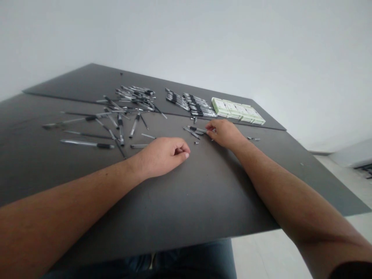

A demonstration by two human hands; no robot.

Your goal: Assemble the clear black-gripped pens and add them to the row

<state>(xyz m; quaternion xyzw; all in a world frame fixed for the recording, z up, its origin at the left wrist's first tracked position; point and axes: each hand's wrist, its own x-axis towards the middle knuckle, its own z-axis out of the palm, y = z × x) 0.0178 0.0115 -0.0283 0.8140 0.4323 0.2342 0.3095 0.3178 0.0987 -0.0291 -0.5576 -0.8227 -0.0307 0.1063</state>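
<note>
One pen [198,129], well inside the worktop's [186,201] near edge, looks pinched at one end by the right hand [223,133]; the left hand [164,153] curls loosely, any contents hidden; a sideways sweep of either could send the small loose piece [196,143] between them rolling

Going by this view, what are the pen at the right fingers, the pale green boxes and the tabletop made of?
Pen: probably clear plastic, glossy, since the barrel looks see-through; its dark grip may be rubber.
Pale green boxes: likely thin printed card, given flat panels and folded-looking edges.
Tabletop: matte dark grey, dull sheen; laminate or painted board, can't tell.
</note>
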